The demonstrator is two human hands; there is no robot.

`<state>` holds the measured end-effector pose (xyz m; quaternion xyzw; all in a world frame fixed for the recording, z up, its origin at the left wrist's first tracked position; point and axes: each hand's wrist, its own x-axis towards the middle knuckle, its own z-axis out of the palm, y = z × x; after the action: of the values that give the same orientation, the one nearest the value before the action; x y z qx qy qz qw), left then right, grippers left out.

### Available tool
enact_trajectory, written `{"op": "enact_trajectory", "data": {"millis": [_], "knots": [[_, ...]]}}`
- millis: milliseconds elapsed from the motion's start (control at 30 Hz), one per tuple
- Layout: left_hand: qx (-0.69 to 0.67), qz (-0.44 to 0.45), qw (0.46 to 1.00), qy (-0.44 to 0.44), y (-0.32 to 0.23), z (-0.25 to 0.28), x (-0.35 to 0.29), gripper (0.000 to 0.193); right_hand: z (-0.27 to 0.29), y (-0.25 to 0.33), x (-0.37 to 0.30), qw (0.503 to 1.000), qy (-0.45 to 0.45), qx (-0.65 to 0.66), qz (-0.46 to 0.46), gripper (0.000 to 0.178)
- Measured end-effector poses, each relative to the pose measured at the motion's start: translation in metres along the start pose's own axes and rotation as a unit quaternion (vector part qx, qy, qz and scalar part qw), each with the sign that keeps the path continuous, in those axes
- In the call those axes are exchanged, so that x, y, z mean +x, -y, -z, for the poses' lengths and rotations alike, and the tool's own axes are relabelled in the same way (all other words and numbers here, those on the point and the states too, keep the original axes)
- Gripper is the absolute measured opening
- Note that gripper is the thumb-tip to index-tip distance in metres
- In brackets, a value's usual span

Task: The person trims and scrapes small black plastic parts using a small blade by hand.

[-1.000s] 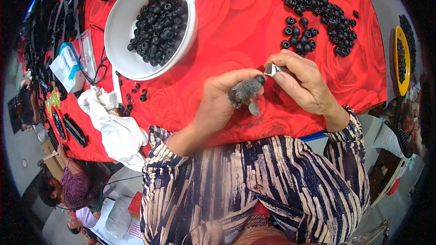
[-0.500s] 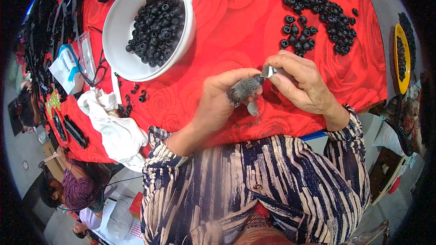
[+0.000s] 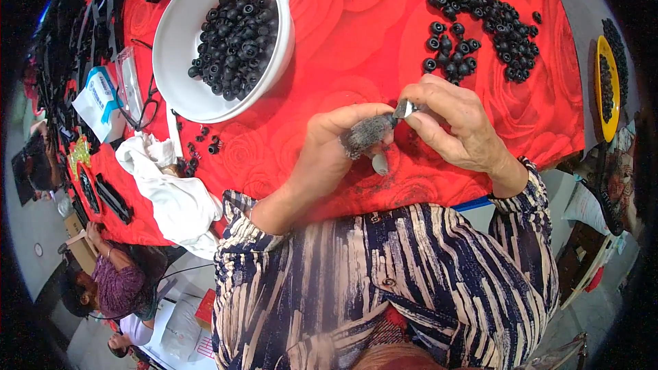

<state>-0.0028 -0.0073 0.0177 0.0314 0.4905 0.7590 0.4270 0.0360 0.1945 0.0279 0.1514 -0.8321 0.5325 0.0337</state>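
Note:
Above the near edge of the red tablecloth, my left hand [image 3: 332, 138] is closed, pinching a small black part [image 3: 395, 120] at its fingertips. One finger wears a dusty dark-grey fabric sleeve [image 3: 368, 136]; below it shows a pale grey tip, perhaps a finger cot [image 3: 380, 164]. My right hand [image 3: 458, 122] grips a small shiny metal blade [image 3: 406, 108] between thumb and fingers. The blade meets the black part, whose shape is mostly hidden. Dark crumbs lie on the cloth under my hands. Beyond my right hand sit several loose black round rubber-like parts [image 3: 451, 55].
A white bowl [image 3: 171, 89] of similar black parts stands at the far left. Beside it lie eyeglasses [image 3: 147, 113], a blue-and-white packet [image 3: 101, 104] and a white cloth [image 3: 179, 209]. A yellow tray [image 3: 615, 96] is at the right. Other people [image 3: 113, 284] sit at the lower left.
The blade has tilted slightly against the black part, and the sleeved finger has shifted a little. Both hands stay in nearly the same place.

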Motion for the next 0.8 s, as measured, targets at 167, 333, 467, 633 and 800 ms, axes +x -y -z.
{"op": "enact_trajectory", "data": {"millis": [167, 333, 467, 633, 800], "knots": [[-0.003, 0.022, 1.0, 0.016, -0.003, 0.0014, 0.0, 0.022, 0.0019, -0.0009, 0.0027, 0.999, 0.024, 0.003, 0.028, 0.016], [0.004, 0.048, 0.998, 0.042, -0.007, 0.0023, 0.0006, 0.022, 0.0055, -0.0019, 0.0018, 0.998, 0.058, 0.013, 0.01, 0.016], [0.004, 0.036, 0.998, 0.054, -0.0063, 0.0035, 0.0009, 0.022, 0.0052, -0.0014, 0.0023, 0.998, 0.054, 0.022, 0.013, 0.016], [0.022, 0.025, 0.997, 0.063, -0.0048, 0.0062, 0.0032, 0.022, 0.0073, -0.0038, 0.0028, 0.998, 0.064, 0.01, 0.025, 0.015], [-0.031, 0.008, 0.998, 0.053, -0.0097, 0.0072, 0.0087, 0.021, 0.0076, -0.0028, 0.0008, 0.991, 0.11, -0.034, 0.069, 0.015]]}}
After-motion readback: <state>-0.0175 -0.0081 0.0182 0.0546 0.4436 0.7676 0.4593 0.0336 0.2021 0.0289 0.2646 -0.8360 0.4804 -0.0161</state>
